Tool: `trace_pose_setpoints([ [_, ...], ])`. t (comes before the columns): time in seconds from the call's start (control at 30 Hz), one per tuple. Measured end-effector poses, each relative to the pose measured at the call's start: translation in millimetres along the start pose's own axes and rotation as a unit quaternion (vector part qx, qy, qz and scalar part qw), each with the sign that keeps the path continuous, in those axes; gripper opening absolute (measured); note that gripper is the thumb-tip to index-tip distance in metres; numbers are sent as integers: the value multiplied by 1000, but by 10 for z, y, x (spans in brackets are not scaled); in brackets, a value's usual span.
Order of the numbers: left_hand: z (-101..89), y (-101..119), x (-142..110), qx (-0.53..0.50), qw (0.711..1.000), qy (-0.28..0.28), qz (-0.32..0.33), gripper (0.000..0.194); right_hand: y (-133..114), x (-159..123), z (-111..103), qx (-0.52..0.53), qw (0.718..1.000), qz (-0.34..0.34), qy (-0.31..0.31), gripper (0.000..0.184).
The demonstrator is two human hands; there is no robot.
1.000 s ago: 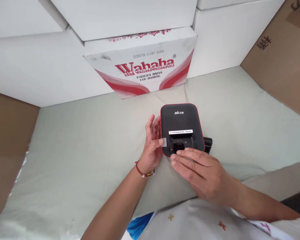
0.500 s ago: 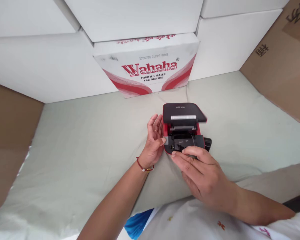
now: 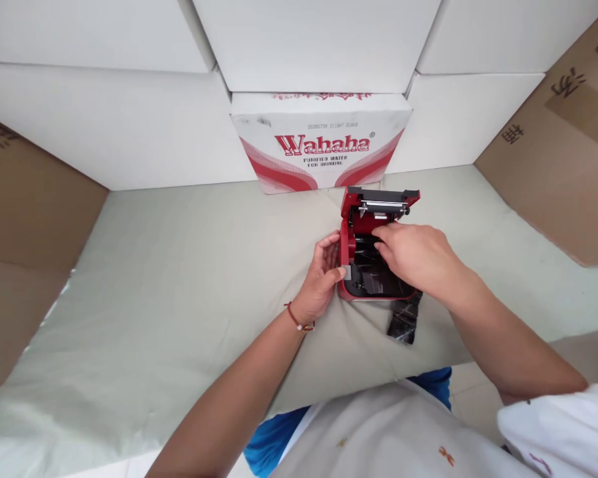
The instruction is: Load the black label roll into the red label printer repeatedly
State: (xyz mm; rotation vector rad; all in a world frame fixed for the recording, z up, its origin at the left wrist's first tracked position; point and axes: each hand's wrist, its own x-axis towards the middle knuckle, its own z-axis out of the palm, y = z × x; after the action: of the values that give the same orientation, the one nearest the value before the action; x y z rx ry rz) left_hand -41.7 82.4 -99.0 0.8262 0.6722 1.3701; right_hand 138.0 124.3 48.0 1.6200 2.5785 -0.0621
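A small black and red printer-like device (image 3: pixel 349 247) sits on a pale cloth-covered surface (image 3: pixel 179 279). Its lid (image 3: pixel 383 199) stands upright, showing a metal roller and a red inside. My left hand (image 3: pixel 323 275) grips the device's left side, thumb on a grey tab. My right hand (image 3: pixel 413 255) reaches into the open compartment, fingers curled onto something dark inside that I cannot make out. A crinkled black plastic wrapper (image 3: pixel 404 320) lies against the device's near right corner.
A white and red "Wahaha" water carton (image 3: pixel 321 143) stands just behind the device, with plain white boxes (image 3: pixel 109 126) stacked around it. Brown cardboard boxes flank the surface at left (image 3: pixel 24 219) and right (image 3: pixel 558 146). My lap lies below the near edge.
The device's lid swung from closed to fully upright. My right hand moved from the front edge up into the open compartment. The left hand stayed on the left side.
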Motion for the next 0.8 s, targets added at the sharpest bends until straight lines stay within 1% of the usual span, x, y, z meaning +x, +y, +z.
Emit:
trace_pose_setpoints([
  [0.03,-2,-5,5,-1,1000,2,0,70,-32,94,1,-34,998,13,-42,28],
  [0.1,-6,-15,14,-2,1000,4,0,71,-105,233,5,-69,993,24,-90,26],
  [0.23,-6,-25,28,-6,1000,4,3,72,-184,349,19,-84,988,31,-124,24],
  [0.43,2,-22,38,-15,1000,5,6,70,-116,353,77,-74,990,31,-116,26],
  [0.6,-5,-41,43,-16,1000,1,9,70,-49,270,63,-54,992,36,-107,30],
  [0.7,-14,-49,44,-8,1000,-7,12,69,-16,212,56,-27,995,27,-91,35],
  [0.8,-20,-46,43,-3,1000,-10,12,70,7,198,72,-19,996,19,-86,35],
])
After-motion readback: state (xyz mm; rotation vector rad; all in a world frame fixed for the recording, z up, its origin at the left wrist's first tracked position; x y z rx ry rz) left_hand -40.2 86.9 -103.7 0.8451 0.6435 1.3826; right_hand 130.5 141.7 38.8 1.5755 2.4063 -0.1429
